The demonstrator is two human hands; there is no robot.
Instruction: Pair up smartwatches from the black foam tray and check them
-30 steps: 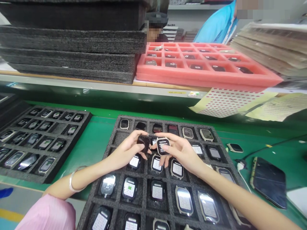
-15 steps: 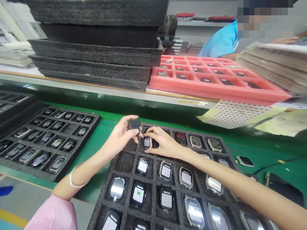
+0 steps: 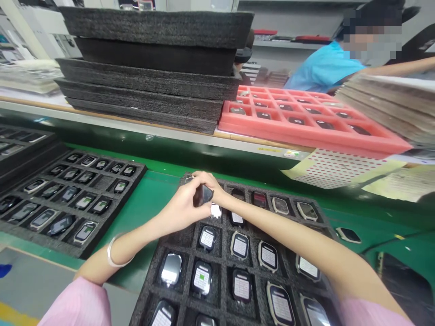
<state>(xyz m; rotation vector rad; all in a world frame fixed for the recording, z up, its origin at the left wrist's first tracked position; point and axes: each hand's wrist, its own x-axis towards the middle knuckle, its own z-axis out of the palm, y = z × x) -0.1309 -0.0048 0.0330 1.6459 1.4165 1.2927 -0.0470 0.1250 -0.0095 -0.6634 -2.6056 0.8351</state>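
The left hand (image 3: 181, 209) pinches a dark watch (image 3: 202, 195) over the black tray's (image 3: 159, 258) far-left corner. The right hand (image 3: 207, 181) reaches behind it, grip hidden. Lit watches (image 3: 239, 245) fill the pockets; a red tray (image 3: 306, 131) sits beyond.

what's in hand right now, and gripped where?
Left hand pinches a dark watch body by its edges. Right hand sits mostly hidden behind the left at the black foam tray's far corner; its hold cannot be told.

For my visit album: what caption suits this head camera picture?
Left hand holds a dark watch body over a black foam tray of lit smartwatches; right hand reaches behind it.
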